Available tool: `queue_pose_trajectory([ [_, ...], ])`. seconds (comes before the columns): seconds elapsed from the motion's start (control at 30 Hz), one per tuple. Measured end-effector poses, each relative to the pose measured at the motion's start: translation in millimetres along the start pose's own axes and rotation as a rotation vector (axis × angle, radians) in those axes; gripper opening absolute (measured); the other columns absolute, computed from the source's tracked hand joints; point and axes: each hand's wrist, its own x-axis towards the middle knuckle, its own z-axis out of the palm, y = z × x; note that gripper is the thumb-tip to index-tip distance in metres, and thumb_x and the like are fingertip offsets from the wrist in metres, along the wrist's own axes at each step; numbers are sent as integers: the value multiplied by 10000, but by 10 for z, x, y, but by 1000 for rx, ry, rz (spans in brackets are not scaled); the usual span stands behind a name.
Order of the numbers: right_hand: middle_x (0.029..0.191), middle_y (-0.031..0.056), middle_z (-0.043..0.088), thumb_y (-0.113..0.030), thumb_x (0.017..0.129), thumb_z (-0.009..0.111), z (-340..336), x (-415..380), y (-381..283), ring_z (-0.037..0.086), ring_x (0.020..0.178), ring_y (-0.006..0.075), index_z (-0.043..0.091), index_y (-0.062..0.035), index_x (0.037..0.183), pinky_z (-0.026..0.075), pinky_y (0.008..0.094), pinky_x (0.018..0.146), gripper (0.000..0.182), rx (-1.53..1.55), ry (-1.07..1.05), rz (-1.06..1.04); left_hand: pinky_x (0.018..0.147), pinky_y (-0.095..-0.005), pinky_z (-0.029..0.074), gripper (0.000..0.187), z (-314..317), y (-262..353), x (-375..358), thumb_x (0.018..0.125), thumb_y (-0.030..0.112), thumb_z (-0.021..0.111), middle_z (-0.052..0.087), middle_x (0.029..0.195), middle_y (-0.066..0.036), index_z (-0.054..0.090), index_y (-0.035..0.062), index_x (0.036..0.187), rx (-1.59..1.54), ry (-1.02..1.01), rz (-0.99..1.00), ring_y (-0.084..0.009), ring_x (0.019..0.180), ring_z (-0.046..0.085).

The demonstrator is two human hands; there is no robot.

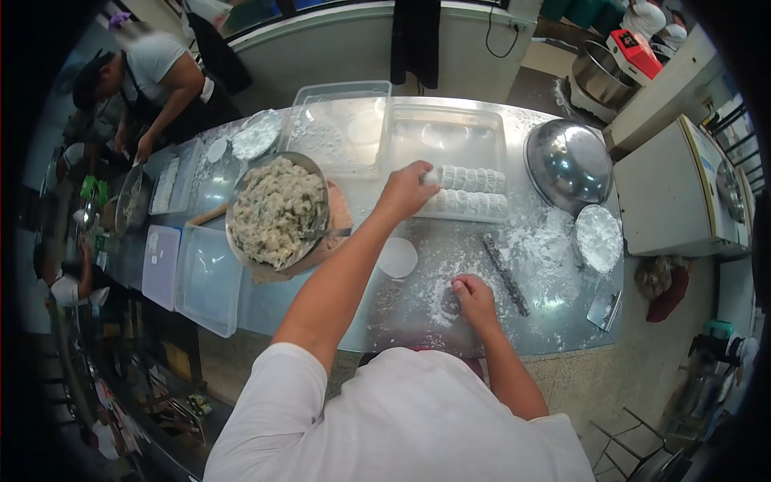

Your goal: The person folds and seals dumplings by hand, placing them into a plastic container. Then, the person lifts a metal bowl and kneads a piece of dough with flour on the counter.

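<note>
My left hand [409, 189] reaches over the near left corner of a clear plastic tray [446, 120]. Its fingers are closed on a white dumpling [432, 176] at the end of a row. Two rows of white pleated dumplings [474, 205] lie in the tray's near half. My right hand [474, 299] is curled low over the floury steel table, its fingers folded in; anything inside them is hidden. Between my arms a round dough wrapper [397, 258] lies flat. A thin dark rod dusted with flour [505, 275] rests just right of my right hand.
A metal bowl of chopped filling [277, 210] with a utensil in it stands left of my left forearm. At right are an overturned steel bowl [569, 165], a bowl of flour [598, 238] and a metal scraper [604, 309]. A co-worker [165, 80] stands at the table's far left.
</note>
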Motion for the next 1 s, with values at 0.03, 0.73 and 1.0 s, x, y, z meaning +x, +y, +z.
queue_pose_trajectory([
  [0.03,953,45,697,-157,998,621,-18,6,12,654,895,132,686,-5,1120,526,283,822,205,5,6,7,889,-389,548,477,75,-56,155,840,260,778,724,1014,-211,666,39,1247,103,18,28,-315,965,710],
  [0.73,976,92,658,-59,973,621,-153,-3,-9,668,750,125,687,45,1049,567,264,668,145,480,-82,62,943,-446,518,323,324,-308,-941,874,63,674,696,1131,-202,661,18,1194,293,47,220,-372,1077,656],
  [1.0,923,61,655,-71,982,619,-118,19,122,664,754,116,677,25,1035,574,260,659,125,486,-122,37,965,-474,488,425,335,-472,-1224,825,106,727,622,1178,-156,635,72,1239,492,-6,-15,-364,1114,588],
])
